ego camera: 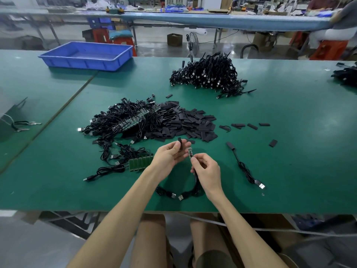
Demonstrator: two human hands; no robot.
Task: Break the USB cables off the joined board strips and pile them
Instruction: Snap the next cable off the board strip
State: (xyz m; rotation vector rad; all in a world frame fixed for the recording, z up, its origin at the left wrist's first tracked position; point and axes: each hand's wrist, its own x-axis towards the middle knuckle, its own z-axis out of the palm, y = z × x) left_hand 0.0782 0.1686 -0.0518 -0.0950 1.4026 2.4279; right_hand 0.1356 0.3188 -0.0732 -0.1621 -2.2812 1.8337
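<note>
Small green single circuit board (189,151) is held upright over the near-middle of the green worktop (289,161), long axis vertical. Its black USB cable (195,181) hangs down toward the near edge, where two plugs lie. Right hand (206,169) pinches the board's lower end, thumb and forefinger pressed together on it. Left hand (170,154), just left of the board, pinches a short black tube sleeve (179,145) upright between thumb and fingertips. Sleeve and board are side by side, roughly parallel, and appear not to touch.

Joined strip of green boards (140,163) lies flat just left of the left wrist, long axis left-right, cables fanning left. The left hand is nearer, and nothing sits between them.

Behind are a heap of unbroken strips with cables (123,120) and a heap of flat black sleeves (189,122). Big pile of black cables (206,74) sits toward the far edge, probably the drop spot. Blue plastic tray (87,55) is at the far-left corner. One sleeved cable (245,167) lies right of the hands.
</note>
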